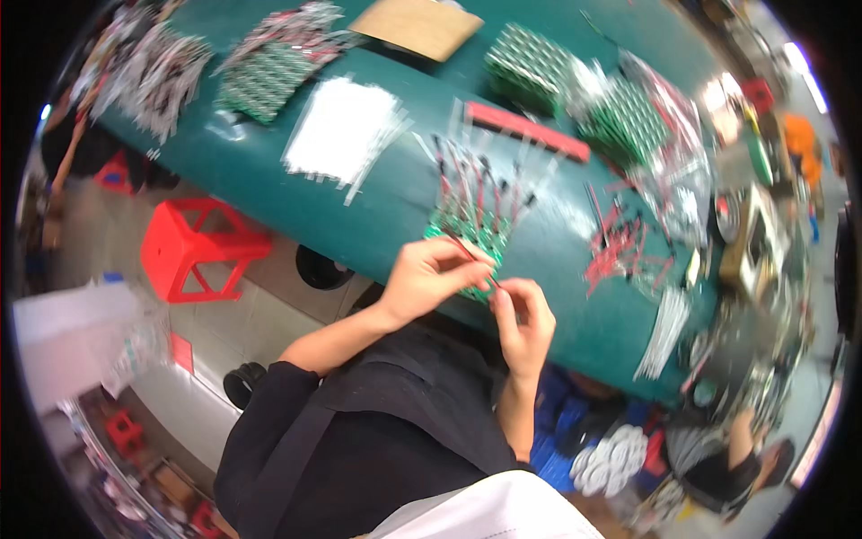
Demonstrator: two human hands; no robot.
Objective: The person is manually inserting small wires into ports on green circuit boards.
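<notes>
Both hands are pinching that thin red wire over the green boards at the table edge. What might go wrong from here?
1. The left hand and right hand work the red wire right at the table edge; the green boards beneath could slide off.
2. Wired leads fan out just behind the boards; a hand may snag them.
3. Loose red wires lie nearby and could get mixed in.

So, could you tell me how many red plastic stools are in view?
2: one red stool on the floor left of the green table, another small one at lower left; more may be hidden.
</notes>
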